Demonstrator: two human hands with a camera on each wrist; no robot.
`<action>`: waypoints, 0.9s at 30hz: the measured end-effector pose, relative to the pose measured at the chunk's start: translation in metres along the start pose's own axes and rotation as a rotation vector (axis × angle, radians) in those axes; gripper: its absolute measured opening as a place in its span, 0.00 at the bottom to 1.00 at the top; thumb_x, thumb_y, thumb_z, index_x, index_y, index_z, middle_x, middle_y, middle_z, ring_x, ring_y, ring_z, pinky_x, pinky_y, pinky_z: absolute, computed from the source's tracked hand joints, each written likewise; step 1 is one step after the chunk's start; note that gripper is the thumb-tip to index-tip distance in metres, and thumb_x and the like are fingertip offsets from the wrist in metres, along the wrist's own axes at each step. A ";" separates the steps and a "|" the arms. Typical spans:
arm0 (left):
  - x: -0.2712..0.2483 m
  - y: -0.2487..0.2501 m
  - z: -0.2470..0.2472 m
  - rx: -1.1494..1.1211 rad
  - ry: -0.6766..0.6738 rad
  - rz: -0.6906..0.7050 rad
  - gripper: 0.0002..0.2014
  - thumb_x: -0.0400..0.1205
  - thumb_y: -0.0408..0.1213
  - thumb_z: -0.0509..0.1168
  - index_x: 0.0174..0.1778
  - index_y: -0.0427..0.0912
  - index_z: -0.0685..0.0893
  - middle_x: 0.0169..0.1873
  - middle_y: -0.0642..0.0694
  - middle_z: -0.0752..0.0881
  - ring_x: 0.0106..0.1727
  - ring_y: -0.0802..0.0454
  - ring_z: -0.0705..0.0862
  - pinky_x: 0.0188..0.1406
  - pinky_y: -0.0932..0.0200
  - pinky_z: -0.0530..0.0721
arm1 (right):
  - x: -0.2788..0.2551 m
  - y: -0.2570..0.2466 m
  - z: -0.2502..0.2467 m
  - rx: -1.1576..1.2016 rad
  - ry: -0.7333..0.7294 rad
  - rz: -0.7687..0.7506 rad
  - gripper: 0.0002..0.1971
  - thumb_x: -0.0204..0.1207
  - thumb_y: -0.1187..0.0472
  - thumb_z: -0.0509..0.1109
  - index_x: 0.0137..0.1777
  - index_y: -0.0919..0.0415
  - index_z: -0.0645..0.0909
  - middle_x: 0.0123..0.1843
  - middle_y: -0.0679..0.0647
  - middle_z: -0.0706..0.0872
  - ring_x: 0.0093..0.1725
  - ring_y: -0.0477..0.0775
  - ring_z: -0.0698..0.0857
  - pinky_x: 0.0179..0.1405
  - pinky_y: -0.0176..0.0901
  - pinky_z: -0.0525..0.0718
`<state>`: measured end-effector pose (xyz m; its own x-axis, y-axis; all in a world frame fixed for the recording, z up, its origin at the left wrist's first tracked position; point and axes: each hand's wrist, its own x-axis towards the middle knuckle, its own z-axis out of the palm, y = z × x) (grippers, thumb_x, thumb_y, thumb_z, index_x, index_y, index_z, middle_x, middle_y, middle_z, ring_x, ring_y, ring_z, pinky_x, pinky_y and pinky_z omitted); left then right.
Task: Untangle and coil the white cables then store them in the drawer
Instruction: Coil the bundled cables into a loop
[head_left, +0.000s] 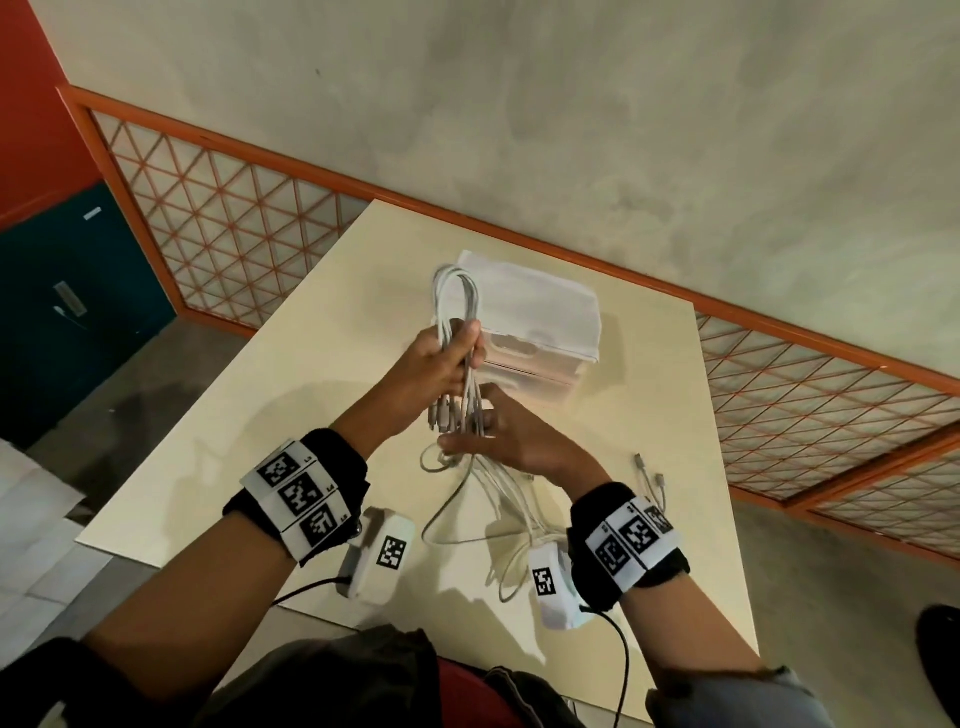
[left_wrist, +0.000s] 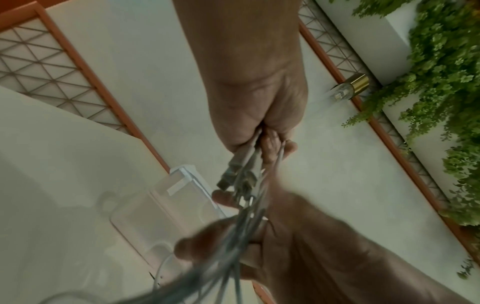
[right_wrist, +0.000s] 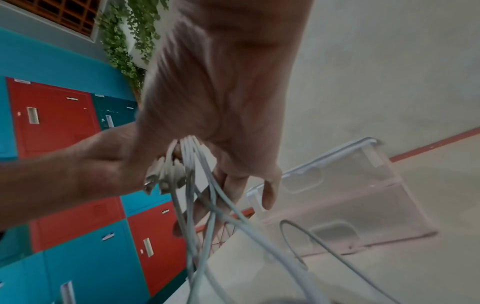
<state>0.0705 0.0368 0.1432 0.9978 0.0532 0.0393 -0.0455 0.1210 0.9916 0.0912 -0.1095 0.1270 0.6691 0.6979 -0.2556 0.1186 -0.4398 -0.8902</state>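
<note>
While the left grip (head_left: 441, 358) clenches the white cables (head_left: 457, 296), the right grip (head_left: 498, 431), blurred, loosely fingers their trailing strands.

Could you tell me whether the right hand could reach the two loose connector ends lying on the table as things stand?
Probably yes: the connector ends lie uncovered beside the right hand, though strands run through its fingers.

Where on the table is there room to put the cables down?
Bare table lies left of the left hand, up to its far left edge. It is crowded near the right hand, where loose cables trail, and at the drawer box.
</note>
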 end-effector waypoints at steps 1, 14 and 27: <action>0.003 -0.002 -0.004 0.014 0.030 0.015 0.15 0.88 0.41 0.52 0.37 0.44 0.74 0.29 0.50 0.73 0.18 0.64 0.64 0.19 0.73 0.65 | 0.000 0.002 0.001 -0.029 0.020 -0.023 0.08 0.78 0.63 0.71 0.52 0.61 0.75 0.41 0.62 0.89 0.42 0.59 0.88 0.55 0.64 0.84; 0.021 -0.013 -0.007 -0.094 0.296 0.016 0.19 0.88 0.46 0.51 0.32 0.47 0.74 0.24 0.45 0.78 0.22 0.56 0.72 0.23 0.63 0.72 | -0.002 -0.021 0.022 -0.221 0.177 -0.238 0.18 0.87 0.50 0.47 0.46 0.60 0.73 0.26 0.54 0.69 0.27 0.52 0.69 0.34 0.45 0.71; 0.026 0.000 -0.033 -0.478 0.333 -0.033 0.17 0.88 0.45 0.53 0.33 0.45 0.71 0.15 0.56 0.66 0.15 0.61 0.62 0.17 0.68 0.65 | -0.022 0.001 -0.011 -0.041 -0.172 0.068 0.24 0.85 0.42 0.49 0.61 0.52 0.82 0.26 0.50 0.64 0.24 0.45 0.67 0.35 0.39 0.71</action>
<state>0.0949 0.0705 0.1399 0.9338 0.3410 -0.1082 -0.1083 0.5576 0.8230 0.0849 -0.1312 0.1359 0.5415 0.7504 -0.3789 0.1091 -0.5096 -0.8535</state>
